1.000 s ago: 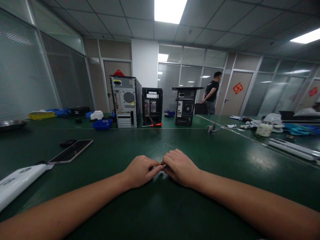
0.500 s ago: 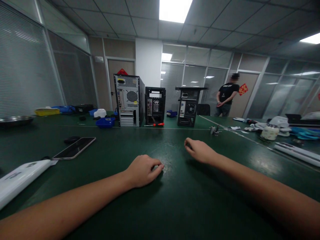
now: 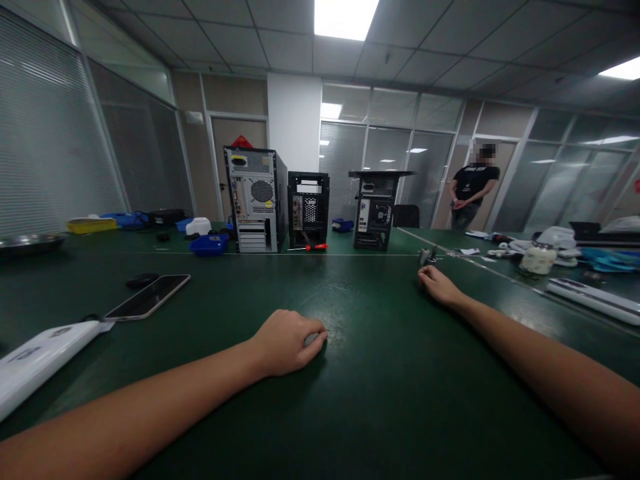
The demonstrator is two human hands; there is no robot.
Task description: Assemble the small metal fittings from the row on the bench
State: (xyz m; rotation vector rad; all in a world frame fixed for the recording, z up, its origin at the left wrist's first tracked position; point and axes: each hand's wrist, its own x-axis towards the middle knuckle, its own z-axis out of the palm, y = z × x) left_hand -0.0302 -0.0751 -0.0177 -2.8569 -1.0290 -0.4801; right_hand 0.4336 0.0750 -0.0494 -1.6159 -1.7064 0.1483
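My left hand (image 3: 287,341) rests on the green tabletop (image 3: 350,400) with its thumb pressed against the curled fingers. A small greyish patch shows between thumb and finger, too small to name. Farther off to the right, my right hand (image 3: 440,287) reaches forward with fingers curled together. Its fingertips are right at a small group of upright metal pieces (image 3: 427,256); whether they touch or grip one, I cannot make out.
Three computer cases, a silver-backed tower (image 3: 253,200), a black case (image 3: 309,210) and another (image 3: 374,212), stand across the table. A red-handled screwdriver (image 3: 316,247), blue tray (image 3: 209,245), phone (image 3: 149,297), white device (image 3: 37,357) and jar (image 3: 537,259) lie around. A person (image 3: 473,183) stands behind.
My right hand has moved forward and right, up to the small metal pieces. My left hand has stayed in place. The person at the back has shifted right and turned.
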